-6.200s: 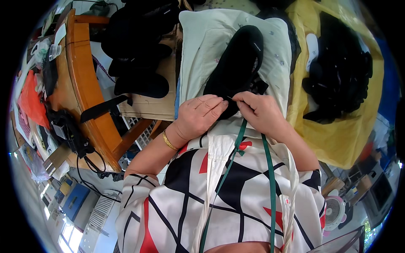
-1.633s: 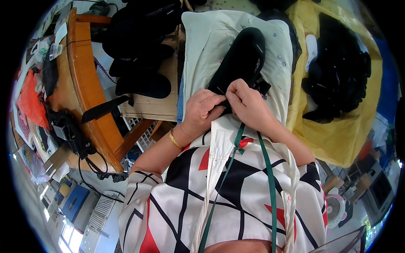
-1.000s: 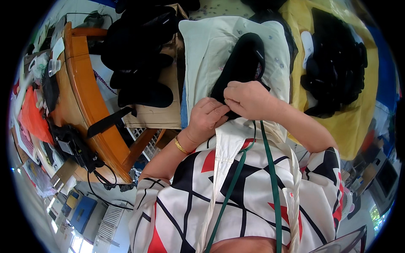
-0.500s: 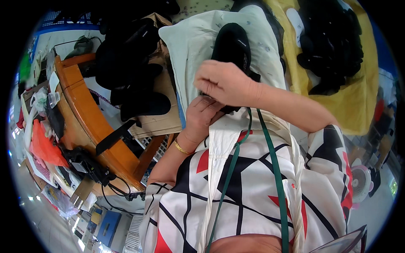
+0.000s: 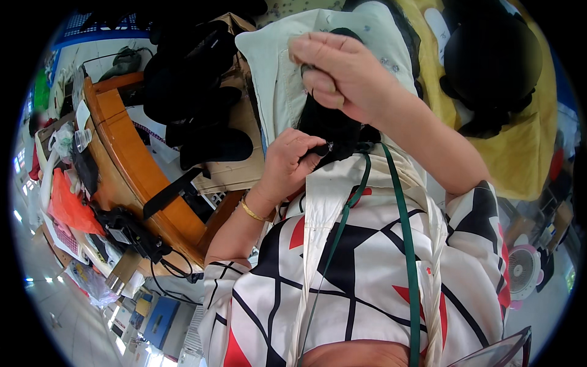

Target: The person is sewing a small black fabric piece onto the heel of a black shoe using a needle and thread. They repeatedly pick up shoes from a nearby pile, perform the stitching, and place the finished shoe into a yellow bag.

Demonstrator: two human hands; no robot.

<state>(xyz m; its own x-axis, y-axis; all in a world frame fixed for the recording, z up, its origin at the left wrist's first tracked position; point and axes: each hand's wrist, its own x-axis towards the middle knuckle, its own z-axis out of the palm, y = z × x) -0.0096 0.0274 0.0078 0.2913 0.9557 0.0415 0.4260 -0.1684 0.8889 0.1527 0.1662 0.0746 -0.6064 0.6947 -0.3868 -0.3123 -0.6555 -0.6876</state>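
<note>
While the left hand [image 5: 288, 162] grips the near end of a black shoe [image 5: 330, 125], the right hand [image 5: 345, 76] is raised over the shoe's far part, as the head view shows. The left grip is narrow, with a dark edge of the shoe pinched between thumb and fingers. The right hand's fingers are curled in tightly, a dark band showing on one of them; whether anything thin is held there I cannot tell. The shoe lies lengthwise on a pale cushion [image 5: 272, 58] in front of the body, its far end partly hidden behind the right hand. A gold bracelet [image 5: 252, 211] circles the left wrist. Nearer, a green ribbon [image 5: 400, 226] runs down over a white, black and red shirt [image 5: 379, 293]. To the left of the cushion, more black shoes [image 5: 217, 148] lie on and about a cardboard box [image 5: 229, 177]. Farther left stands a curved wooden frame [image 5: 131, 147] with a black strap [image 5: 171, 192] across its edge, and beyond it a red plastic bag [image 5: 70, 205]. To the right, a yellow bag [image 5: 523, 177] lies under a dark heap [image 5: 489, 67], with a white insole [image 5: 436, 27] at the heap's left. A round fan [image 5: 521, 269] stands at near right.
</note>
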